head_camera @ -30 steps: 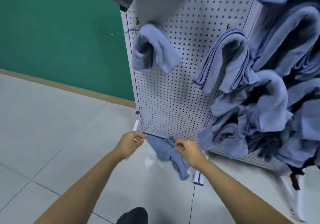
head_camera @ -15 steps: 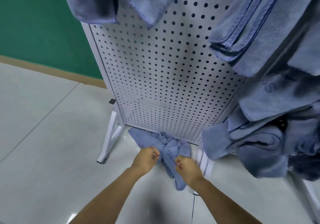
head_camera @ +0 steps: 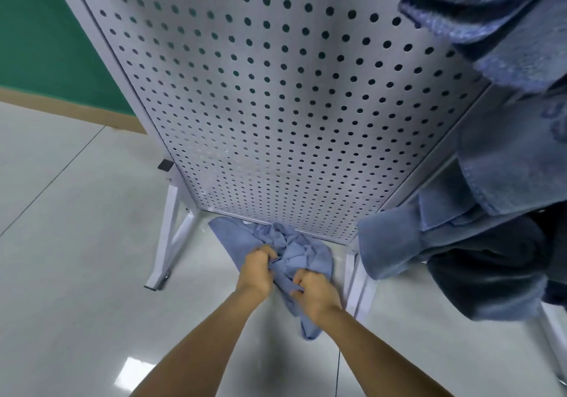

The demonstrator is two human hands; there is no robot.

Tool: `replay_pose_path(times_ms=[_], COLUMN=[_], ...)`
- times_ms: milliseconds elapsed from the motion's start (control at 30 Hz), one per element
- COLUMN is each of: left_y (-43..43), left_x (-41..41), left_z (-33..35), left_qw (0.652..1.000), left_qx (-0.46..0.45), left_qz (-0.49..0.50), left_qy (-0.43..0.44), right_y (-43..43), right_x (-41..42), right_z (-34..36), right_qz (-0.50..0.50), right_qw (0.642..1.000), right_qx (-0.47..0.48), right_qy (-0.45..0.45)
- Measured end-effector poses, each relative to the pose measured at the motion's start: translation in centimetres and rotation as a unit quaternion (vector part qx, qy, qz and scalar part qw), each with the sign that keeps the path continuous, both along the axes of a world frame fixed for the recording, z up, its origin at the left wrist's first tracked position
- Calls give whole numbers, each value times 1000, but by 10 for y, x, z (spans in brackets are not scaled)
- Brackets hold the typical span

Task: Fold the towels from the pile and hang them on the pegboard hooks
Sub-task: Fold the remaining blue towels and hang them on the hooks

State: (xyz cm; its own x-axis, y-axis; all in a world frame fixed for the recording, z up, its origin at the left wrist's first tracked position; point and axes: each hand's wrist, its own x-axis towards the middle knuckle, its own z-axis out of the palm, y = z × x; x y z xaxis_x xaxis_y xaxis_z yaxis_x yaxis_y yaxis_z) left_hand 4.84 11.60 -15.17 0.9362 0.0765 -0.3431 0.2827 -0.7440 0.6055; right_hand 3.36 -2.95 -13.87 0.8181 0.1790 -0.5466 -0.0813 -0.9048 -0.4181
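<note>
Left hand: I am digging the curled fingers of my left hand (head_camera: 256,269) into the crumpled light blue cloth towel (head_camera: 302,251), gripping a bunch of it near its middle.
Right hand: my right hand (head_camera: 316,289) is clenching round another fold of that towel, just beside the left.
Towel: it is lying bunched on the glossy pale tiled floor (head_camera: 76,274), its far edge touching the foot of the white perforated metal pegboard (head_camera: 276,105), 1 loose end trailing toward me.
Pegboard: it is standing on white angled metal legs (head_camera: 167,237).
Hung towels: folded blue and dark blue towels (head_camera: 491,243) are draping at the right.
Wall: a green wall (head_camera: 46,44) is showing behind, left.
</note>
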Motion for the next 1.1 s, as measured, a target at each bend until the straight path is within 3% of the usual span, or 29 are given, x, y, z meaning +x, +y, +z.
replay_pose_path(times_ms=[267, 467, 600, 733, 867, 967, 1100], left_y=[46, 49, 51, 45, 26, -7, -63], left_x=[-3, -11, -34, -72, -119, -158, -206], left_z=[51, 152, 228, 303, 374, 418, 440], left_qw=[992, 971, 969, 982, 988, 978, 970], left_qx=[-93, -171, -171, -115, -93, -50, -161], left_qz=[61, 106, 77, 23, -94, -187, -140], left_qy=[-54, -132, -164, -148, -78, -76, -115], right_y=[-35, -28, -23, -26, -37, -44, -52], right_x=[-5, -20, -43, -69, -100, -129, -171], right_z=[36, 128, 218, 326, 423, 482, 535], right_qz=[-103, -116, -136, -147, -150, -159, -123], right_qw=[983, 944, 899, 860, 840, 803, 774], right_qx=[119, 256, 360, 431, 464, 527, 582], right_qy=[-90, -175, -207, -231, -239, -228, -217])
